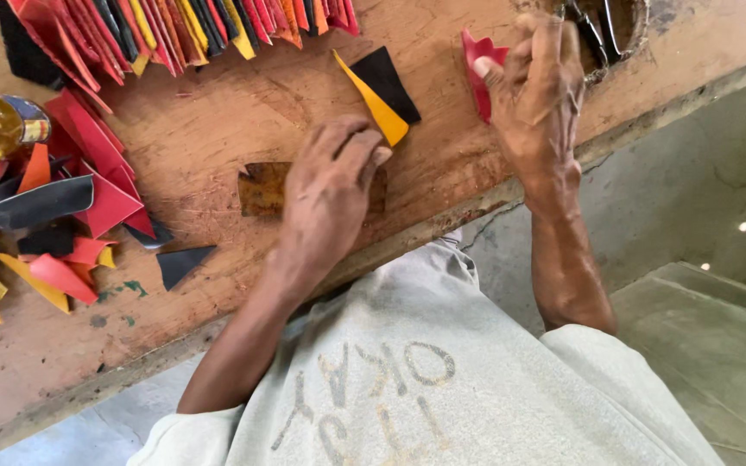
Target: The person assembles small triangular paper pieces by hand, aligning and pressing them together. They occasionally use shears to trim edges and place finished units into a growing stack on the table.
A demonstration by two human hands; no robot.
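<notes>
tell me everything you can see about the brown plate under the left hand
The brown plate is a flat, roughly rectangular piece, rust-brown with yellowish blotches, looking like worn metal or stained board. It lies flat on the wooden workbench near its front edge. The left hand presses on it, covering its middle, so only the left end and a sliver at the right show. No coloured scrap touches it.
</notes>
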